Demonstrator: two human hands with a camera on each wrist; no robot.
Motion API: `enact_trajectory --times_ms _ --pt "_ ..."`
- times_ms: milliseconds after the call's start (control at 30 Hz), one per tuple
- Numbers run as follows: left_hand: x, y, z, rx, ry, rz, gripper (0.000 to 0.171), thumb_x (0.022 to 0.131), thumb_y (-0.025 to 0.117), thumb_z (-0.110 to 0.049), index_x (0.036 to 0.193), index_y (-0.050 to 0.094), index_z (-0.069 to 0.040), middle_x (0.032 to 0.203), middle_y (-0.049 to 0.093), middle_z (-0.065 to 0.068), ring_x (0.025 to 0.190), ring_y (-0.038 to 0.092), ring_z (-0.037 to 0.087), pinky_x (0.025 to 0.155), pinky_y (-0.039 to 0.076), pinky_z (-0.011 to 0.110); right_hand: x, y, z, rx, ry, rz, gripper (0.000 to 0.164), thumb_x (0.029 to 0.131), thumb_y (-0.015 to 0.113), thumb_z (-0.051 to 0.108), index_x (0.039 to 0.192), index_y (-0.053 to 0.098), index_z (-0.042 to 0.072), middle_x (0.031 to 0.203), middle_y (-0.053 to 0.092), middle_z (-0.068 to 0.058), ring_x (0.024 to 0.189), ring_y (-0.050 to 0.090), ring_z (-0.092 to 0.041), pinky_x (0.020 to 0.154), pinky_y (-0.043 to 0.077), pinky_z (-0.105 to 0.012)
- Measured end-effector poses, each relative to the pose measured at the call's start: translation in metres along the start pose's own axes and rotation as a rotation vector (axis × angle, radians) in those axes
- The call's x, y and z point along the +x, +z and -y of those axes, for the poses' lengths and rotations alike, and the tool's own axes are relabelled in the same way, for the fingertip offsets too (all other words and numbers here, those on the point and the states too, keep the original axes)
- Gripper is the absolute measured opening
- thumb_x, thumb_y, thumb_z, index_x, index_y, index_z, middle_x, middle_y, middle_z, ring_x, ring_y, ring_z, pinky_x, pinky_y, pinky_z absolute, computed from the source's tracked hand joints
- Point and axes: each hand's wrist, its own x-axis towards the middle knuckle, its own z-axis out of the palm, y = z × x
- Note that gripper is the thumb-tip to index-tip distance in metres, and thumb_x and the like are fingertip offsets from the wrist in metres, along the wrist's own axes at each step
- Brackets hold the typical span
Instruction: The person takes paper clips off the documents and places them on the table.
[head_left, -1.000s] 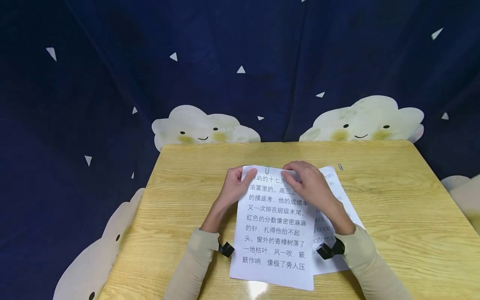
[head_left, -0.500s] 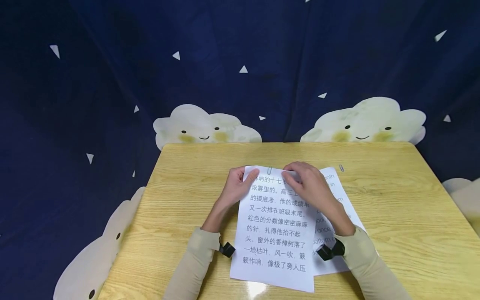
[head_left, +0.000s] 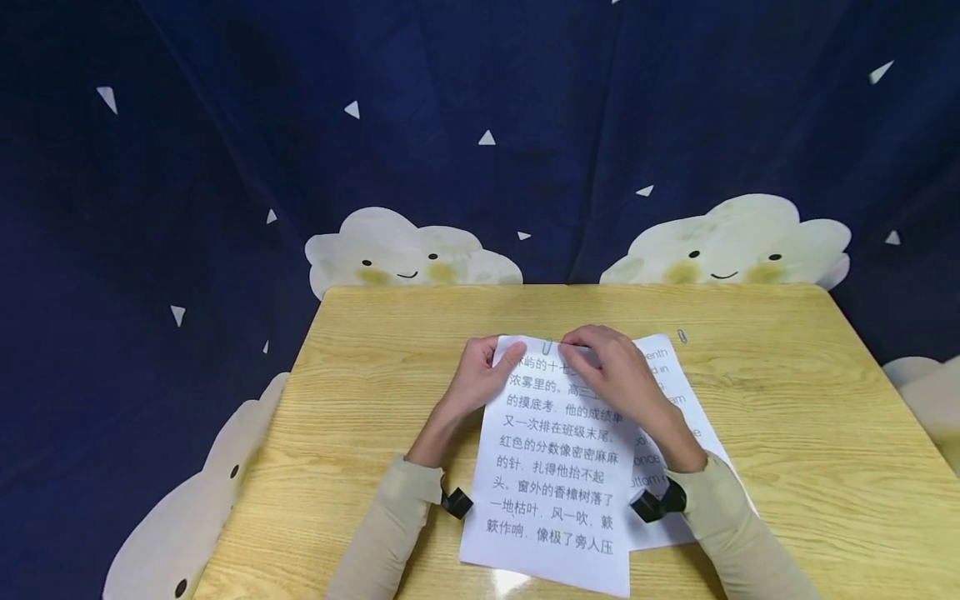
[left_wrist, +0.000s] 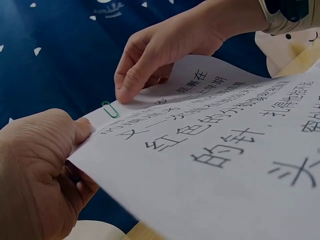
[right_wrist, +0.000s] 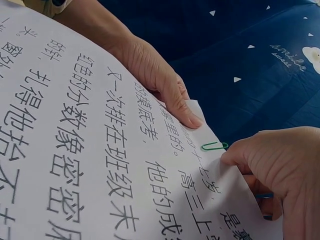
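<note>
A sheet of paper printed with large Chinese characters is held up by its top edge. My left hand pinches the top left corner, thumb on the printed face and fingers behind. Toward the right of the same edge, my right hand pinches the paper between thumb and fingers. Between the hands a green paper clip sits on the top edge, with the right thumb tip close beside it. In the right wrist view a bit of bright blue shows among the right fingers behind the paper; its kind is hidden.
A second sheet with English print lies on the wooden table, partly covered by the first sheet and the right arm. Beyond its top edge lies another paper clip. A dark blue curtain with clouds hangs behind the table.
The held sheet has shifted slightly right and toward the person, its clip moving with it. My left hand has moved right with the corner; the right thumb is now closer to the clip.
</note>
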Motion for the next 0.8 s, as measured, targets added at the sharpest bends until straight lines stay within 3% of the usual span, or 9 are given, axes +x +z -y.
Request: enact_trajectory --times_ms 800 --pt "-0.0017 0.0077 0.0013 -0.022 -0.006 0.023 0.026 0.108 0.06 -0.014 0.109 0.072 0.008 0.086 0.076 0.02 0.063 0.073 0.019 0.055 0.061 0.034 0.0012 0.007 0.0008 0.02 -0.029 -0.048 0.008 0.098 0.074 0.012 0.104 0.077 0.008 0.1 0.075 -0.004 0.093 0.07 -0.022 0.085 0.055 -0.044"
